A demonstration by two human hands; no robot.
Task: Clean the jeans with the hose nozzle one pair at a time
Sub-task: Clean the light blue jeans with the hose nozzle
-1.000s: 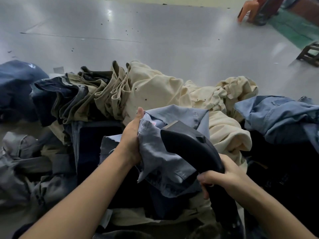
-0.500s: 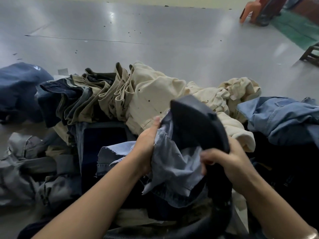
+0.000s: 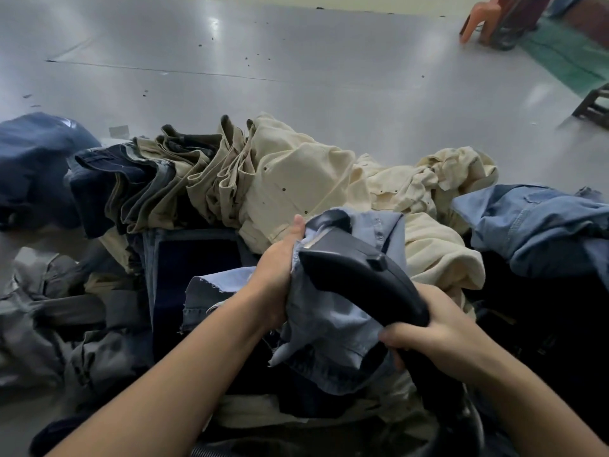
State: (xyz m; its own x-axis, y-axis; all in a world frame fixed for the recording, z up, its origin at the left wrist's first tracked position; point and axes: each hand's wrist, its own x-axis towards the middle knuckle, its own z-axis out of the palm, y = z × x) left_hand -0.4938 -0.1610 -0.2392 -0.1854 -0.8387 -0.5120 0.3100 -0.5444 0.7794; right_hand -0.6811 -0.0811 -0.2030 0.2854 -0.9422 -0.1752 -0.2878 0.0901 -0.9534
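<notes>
Grey floor (image 3: 296,61); left hand (image 3: 276,278) grips jeans (image 3: 333,328), right hand (image 3: 438,334) grips nozzle (image 3: 362,278)

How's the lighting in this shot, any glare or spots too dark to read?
Head view: glare streaks on the grey floor; dark clothes at right lose detail in shadow; the nozzle and both hands are evenly lit; wide-angle bending at the edges.

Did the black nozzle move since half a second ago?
Yes. The nozzle tipped back down, lower against the cream jeans behind it.
</notes>
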